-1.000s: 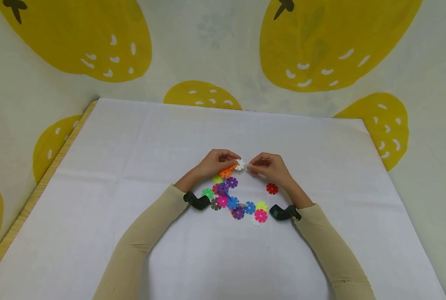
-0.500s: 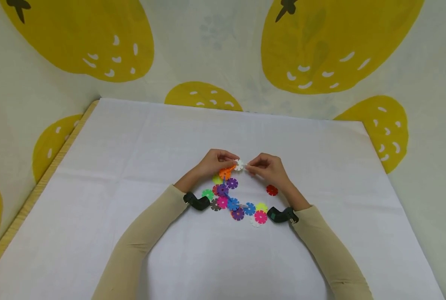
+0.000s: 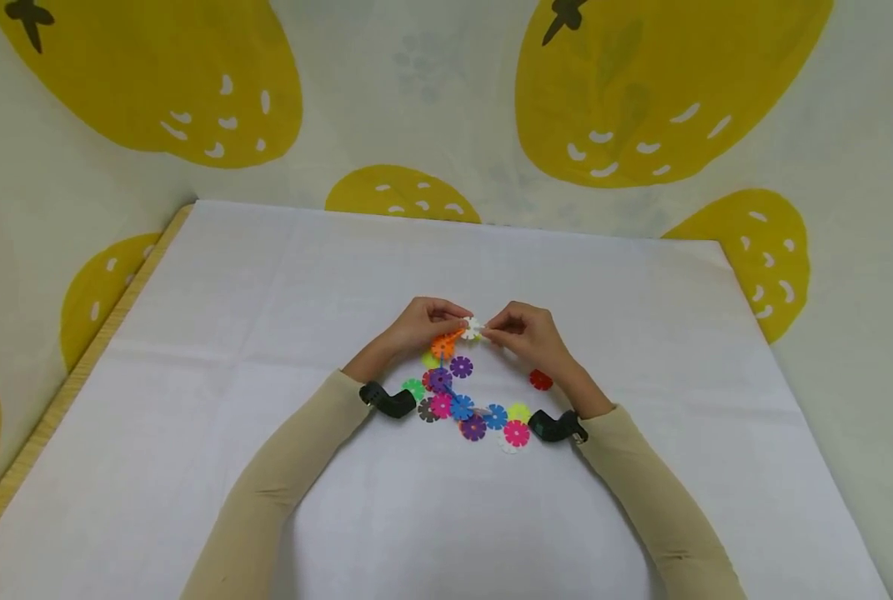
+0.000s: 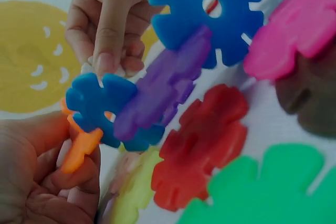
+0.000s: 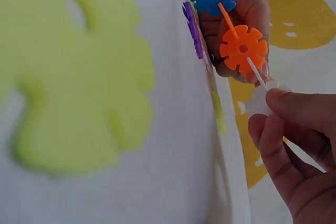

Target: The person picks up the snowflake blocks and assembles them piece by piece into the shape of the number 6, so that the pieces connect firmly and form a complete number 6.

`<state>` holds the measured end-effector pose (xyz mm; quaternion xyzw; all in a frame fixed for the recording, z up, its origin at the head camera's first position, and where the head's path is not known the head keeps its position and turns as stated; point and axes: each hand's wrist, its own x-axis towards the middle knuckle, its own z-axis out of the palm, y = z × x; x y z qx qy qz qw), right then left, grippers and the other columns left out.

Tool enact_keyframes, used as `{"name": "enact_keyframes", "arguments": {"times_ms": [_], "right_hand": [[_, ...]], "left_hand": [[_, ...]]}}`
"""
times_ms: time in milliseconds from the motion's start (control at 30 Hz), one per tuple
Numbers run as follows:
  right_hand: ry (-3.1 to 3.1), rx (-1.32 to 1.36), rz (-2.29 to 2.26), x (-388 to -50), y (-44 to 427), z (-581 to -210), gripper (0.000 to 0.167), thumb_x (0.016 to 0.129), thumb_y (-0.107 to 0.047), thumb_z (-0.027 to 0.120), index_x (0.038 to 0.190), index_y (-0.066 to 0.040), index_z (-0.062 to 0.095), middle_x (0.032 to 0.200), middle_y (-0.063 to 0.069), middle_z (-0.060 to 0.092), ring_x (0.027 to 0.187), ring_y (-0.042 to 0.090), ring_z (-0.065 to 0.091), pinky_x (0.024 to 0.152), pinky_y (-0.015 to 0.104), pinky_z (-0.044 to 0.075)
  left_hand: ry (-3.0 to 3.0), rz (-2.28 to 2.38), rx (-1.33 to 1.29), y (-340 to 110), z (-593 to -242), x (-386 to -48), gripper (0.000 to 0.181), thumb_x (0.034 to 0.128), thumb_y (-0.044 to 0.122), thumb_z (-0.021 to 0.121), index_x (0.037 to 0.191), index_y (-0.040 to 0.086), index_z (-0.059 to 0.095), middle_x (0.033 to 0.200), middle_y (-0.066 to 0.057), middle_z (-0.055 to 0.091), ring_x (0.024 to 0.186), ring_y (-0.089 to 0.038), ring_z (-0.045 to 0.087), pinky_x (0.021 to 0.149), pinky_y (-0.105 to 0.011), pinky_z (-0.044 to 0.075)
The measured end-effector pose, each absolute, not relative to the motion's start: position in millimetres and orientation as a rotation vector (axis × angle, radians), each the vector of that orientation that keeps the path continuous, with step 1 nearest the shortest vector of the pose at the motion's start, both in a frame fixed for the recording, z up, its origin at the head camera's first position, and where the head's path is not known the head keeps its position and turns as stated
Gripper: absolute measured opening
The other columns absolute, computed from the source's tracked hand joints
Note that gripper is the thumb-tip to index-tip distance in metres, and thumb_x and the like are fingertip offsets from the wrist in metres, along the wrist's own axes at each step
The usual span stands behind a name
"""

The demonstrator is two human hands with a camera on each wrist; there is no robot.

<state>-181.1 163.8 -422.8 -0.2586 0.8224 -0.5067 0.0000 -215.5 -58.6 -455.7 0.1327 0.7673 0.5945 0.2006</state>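
Plastic snowflake discs with notched rims are linked into a colourful chain. My left hand (image 3: 416, 325) grips the chain at its far end, by an orange disc (image 5: 256, 50). A white disc (image 3: 472, 327) stands between the two hands. My right hand (image 3: 529, 333) pinches a white disc (image 5: 257, 103) between thumb and fingers, largely covered by them. A white disc seen edge-on lies between it and the orange one in the right wrist view. Further along the chain come a blue disc (image 4: 94, 95) and a purple disc (image 4: 163, 82).
Near the right forearm lies a loose red disc (image 3: 540, 380). Other discs lie towards the front, among them a pink one (image 3: 517, 433) and a green one (image 3: 413, 388). A white cloth (image 3: 303, 275) covers the table; its wooden edge (image 3: 78, 367) shows at left.
My right hand has shifted slightly left, so its fingertips now meet the white disc beside the left hand. The left hand keeps its grip almost in place.
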Motion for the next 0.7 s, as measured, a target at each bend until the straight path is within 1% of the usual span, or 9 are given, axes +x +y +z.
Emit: {"name": "enact_keyframes", "arguments": {"times_ms": [67, 133, 233, 367, 433, 533, 633, 700], "right_hand": [[2.557, -0.726, -1.582, -185, 169, -432, 0.009, 0.083, 0.003, 0.074, 0.088, 0.008, 0.068, 0.085, 0.021, 0.068, 0.066, 0.024, 0.061, 0.064, 0.015, 0.050], [2.524, -0.657, -1.573, -187, 173, -435, 0.011, 0.085, -0.001, 0.074, 0.091, 0.005, 0.068, 0.088, 0.019, 0.069, 0.068, 0.020, 0.062, 0.066, 0.016, 0.051], [2.470, -0.628, -1.556, -187, 179, -438, 0.013, 0.087, -0.005, 0.072, 0.096, 0.004, 0.069, 0.092, 0.017, 0.069, 0.074, 0.018, 0.063, 0.069, 0.018, 0.052], [2.408, -0.637, -1.532, -185, 185, -438, 0.018, 0.088, -0.006, 0.071, 0.104, 0.003, 0.068, 0.100, 0.018, 0.068, 0.086, 0.023, 0.065, 0.076, 0.018, 0.052], [2.381, -0.616, -1.522, -184, 189, -438, 0.021, 0.088, -0.007, 0.072, 0.107, 0.003, 0.067, 0.104, 0.018, 0.067, 0.089, 0.025, 0.065, 0.077, 0.018, 0.052], [2.367, -0.603, -1.482, -182, 196, -440, 0.024, 0.089, -0.009, 0.072, 0.109, 0.002, 0.066, 0.103, 0.017, 0.067, 0.089, 0.023, 0.064, 0.078, 0.019, 0.052], [2.357, -0.624, -1.454, -179, 204, -441, 0.022, 0.088, -0.010, 0.073, 0.106, 0.001, 0.067, 0.099, 0.014, 0.068, 0.087, 0.019, 0.063, 0.077, 0.019, 0.052], [2.319, -0.665, -1.454, -176, 209, -442, 0.019, 0.087, -0.007, 0.074, 0.103, 0.001, 0.068, 0.096, 0.013, 0.068, 0.083, 0.017, 0.063, 0.075, 0.019, 0.052]], "left_hand": [[2.135, 1.658, 0.406, -58, -457, -215, 0.026, 0.0944, 0.014, 0.065, 0.116, 0.000, 0.069, 0.103, -0.013, 0.071, 0.086, -0.015, 0.066, 0.079, -0.023, 0.053], [2.124, 1.651, 0.449, -58, -458, -215, 0.027, 0.0947, 0.015, 0.065, 0.117, 0.001, 0.068, 0.104, -0.013, 0.071, 0.087, -0.016, 0.066, 0.081, -0.024, 0.052], [2.128, 1.629, 0.489, -58, -458, -214, 0.027, 0.0952, 0.017, 0.065, 0.118, 0.003, 0.068, 0.102, -0.011, 0.070, 0.086, -0.016, 0.064, 0.080, -0.024, 0.052], [2.151, 1.603, 0.510, -60, -455, -213, 0.027, 0.0959, 0.017, 0.064, 0.119, 0.004, 0.067, 0.102, -0.010, 0.069, 0.085, -0.017, 0.063, 0.079, -0.023, 0.051], [2.158, 1.597, 0.515, -60, -454, -213, 0.027, 0.0961, 0.017, 0.063, 0.119, 0.003, 0.067, 0.102, -0.010, 0.069, 0.085, -0.017, 0.062, 0.079, -0.023, 0.051], [2.158, 1.612, 0.501, -60, -455, -212, 0.027, 0.0960, 0.017, 0.063, 0.119, 0.004, 0.067, 0.102, -0.011, 0.069, 0.085, -0.017, 0.062, 0.078, -0.022, 0.051], [2.148, 1.661, 0.451, -60, -456, -213, 0.027, 0.0960, 0.018, 0.064, 0.119, 0.005, 0.068, 0.103, -0.010, 0.069, 0.084, -0.016, 0.062, 0.075, -0.022, 0.050], [2.136, 1.702, 0.402, -60, -457, -213, 0.027, 0.0957, 0.019, 0.064, 0.118, 0.006, 0.068, 0.104, -0.009, 0.069, 0.084, -0.016, 0.061, 0.073, -0.021, 0.050]]}}
